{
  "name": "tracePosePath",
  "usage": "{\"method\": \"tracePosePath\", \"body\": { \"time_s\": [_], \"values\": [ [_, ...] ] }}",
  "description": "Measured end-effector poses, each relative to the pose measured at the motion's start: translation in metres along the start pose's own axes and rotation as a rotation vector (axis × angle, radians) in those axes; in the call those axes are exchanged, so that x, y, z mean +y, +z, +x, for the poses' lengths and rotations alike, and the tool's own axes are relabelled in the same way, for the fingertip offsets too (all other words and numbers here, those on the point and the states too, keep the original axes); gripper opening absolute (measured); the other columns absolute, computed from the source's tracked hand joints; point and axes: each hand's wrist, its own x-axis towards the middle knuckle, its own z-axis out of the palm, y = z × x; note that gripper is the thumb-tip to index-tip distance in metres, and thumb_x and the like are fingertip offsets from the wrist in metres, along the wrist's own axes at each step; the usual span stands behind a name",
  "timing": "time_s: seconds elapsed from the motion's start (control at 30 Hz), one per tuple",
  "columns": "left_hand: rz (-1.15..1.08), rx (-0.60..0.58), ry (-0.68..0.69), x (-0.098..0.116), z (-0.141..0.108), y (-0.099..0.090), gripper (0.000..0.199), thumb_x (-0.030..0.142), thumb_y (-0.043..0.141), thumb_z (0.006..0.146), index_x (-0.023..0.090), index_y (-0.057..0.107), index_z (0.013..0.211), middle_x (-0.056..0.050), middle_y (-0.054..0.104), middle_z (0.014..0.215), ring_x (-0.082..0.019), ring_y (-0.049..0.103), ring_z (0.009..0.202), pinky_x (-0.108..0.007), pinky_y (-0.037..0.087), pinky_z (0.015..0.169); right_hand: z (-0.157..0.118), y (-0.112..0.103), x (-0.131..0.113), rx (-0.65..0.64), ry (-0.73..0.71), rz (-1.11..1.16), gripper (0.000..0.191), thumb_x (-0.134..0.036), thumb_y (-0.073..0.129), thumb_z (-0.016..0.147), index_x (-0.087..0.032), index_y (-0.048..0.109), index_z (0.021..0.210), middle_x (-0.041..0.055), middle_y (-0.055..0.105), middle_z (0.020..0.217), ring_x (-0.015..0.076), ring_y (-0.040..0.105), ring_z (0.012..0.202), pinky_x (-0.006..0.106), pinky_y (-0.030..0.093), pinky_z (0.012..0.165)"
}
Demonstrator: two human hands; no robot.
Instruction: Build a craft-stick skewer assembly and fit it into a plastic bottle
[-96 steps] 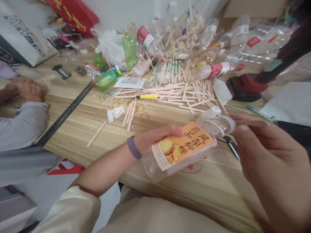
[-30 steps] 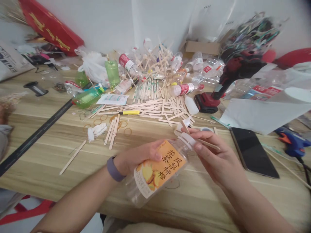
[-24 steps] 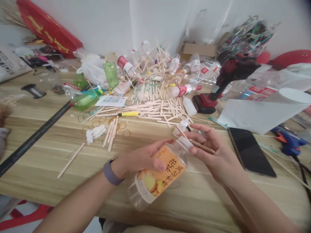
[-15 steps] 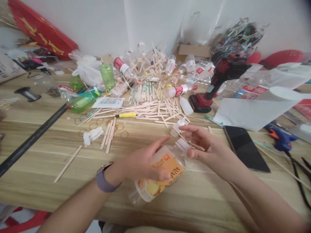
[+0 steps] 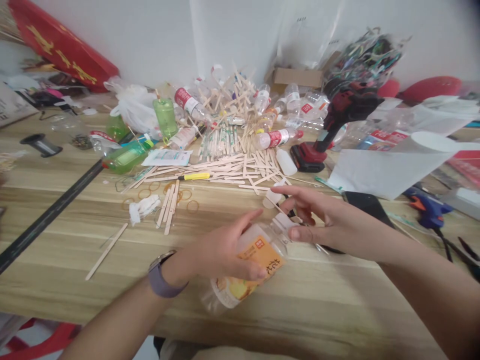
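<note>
My left hand (image 5: 228, 255) is wrapped round a clear plastic bottle (image 5: 258, 260) with an orange label. The bottle lies tilted over the table, its white cap (image 5: 282, 224) pointing up and right. My right hand (image 5: 318, 215) is beside the cap, thumb against or very near it. Its index finger reaches forward and the other fingers curl. A thin light stick (image 5: 276, 206) and a dark slender piece show at these fingers, partly hidden; I cannot make out what the dark piece is. Just beyond stands a small white bottle (image 5: 269, 201).
A pile of wooden sticks (image 5: 225, 167) with a yellow-handled tool (image 5: 197, 176) lies ahead. Behind are several plastic bottles (image 5: 275, 139). At right are a red-black cordless drill (image 5: 311, 155), a phone (image 5: 365, 204) and a blue glue gun (image 5: 427, 212). Rubber bands (image 5: 192, 205) lie left of centre.
My right forearm has swung up and now covers part of the phone. A dark slender piece now shows under my right hand. My left hand and its bottle have barely moved.
</note>
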Motion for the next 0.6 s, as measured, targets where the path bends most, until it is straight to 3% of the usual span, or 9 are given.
{"method": "tracePosePath", "body": {
  "time_s": [0.1,0.23,0.3,0.43,0.53,0.6],
  "values": [
    [0.036,0.029,0.006,0.002,-0.002,0.002,0.107,0.046,0.077,0.069,0.025,0.014,0.152,-0.014,0.038,0.150,-0.036,0.042,0.131,-0.047,0.035,0.104,0.000,0.000,0.001,0.008,-0.017,-0.076,0.062,-0.051,0.065,0.079,-0.031,0.049,0.136,0.0044,0.068,0.094,0.0211,0.062,0.079,0.033,0.051,0.069],
    [0.146,0.095,-0.008,0.007,-0.004,0.009,0.108,0.050,0.075,0.068,0.021,0.014,0.152,-0.016,0.027,0.155,-0.039,0.030,0.138,-0.051,0.025,0.110,-0.002,0.005,0.003,0.073,-0.053,-0.181,0.061,-0.054,0.060,0.081,-0.028,0.049,0.136,0.0066,0.070,0.097,0.0269,0.063,0.093,0.045,0.047,0.087],
    [0.216,0.141,-0.037,0.010,-0.004,0.015,0.110,0.051,0.075,0.069,0.018,0.012,0.153,-0.018,0.024,0.156,-0.041,0.026,0.139,-0.053,0.021,0.111,-0.002,0.008,0.004,0.092,-0.049,-0.212,0.059,-0.055,0.058,0.082,-0.027,0.050,0.134,0.0074,0.070,0.098,0.0282,0.063,0.095,0.048,0.044,0.090],
    [0.252,0.217,-0.066,0.010,-0.004,0.021,0.112,0.049,0.075,0.069,0.020,0.007,0.153,-0.019,0.028,0.154,-0.044,0.028,0.138,-0.056,0.024,0.108,-0.001,0.009,0.005,0.081,0.052,-0.199,0.068,-0.059,0.056,0.081,-0.024,0.047,0.138,0.0088,0.071,0.096,0.0309,0.063,0.095,0.053,0.044,0.090],
    [0.069,0.208,-0.064,0.009,-0.004,0.016,0.115,0.046,0.080,0.064,0.020,0.012,0.153,-0.018,0.038,0.148,-0.041,0.036,0.133,-0.051,0.031,0.106,-0.003,0.002,0.009,0.102,0.050,-0.082,0.073,-0.063,0.062,0.076,-0.026,0.048,0.137,0.0088,0.070,0.108,0.0330,0.059,0.110,0.052,0.043,0.096],
    [-0.225,0.132,-0.013,0.009,-0.004,0.012,0.103,0.045,0.079,0.065,0.021,0.025,0.149,-0.014,0.055,0.133,-0.035,0.053,0.118,-0.042,0.045,0.094,-0.005,-0.002,0.018,0.180,0.042,0.090,0.060,-0.061,0.062,0.078,-0.030,0.057,0.129,0.0068,0.064,0.125,0.0308,0.053,0.122,0.049,0.039,0.102]
  ]
}}
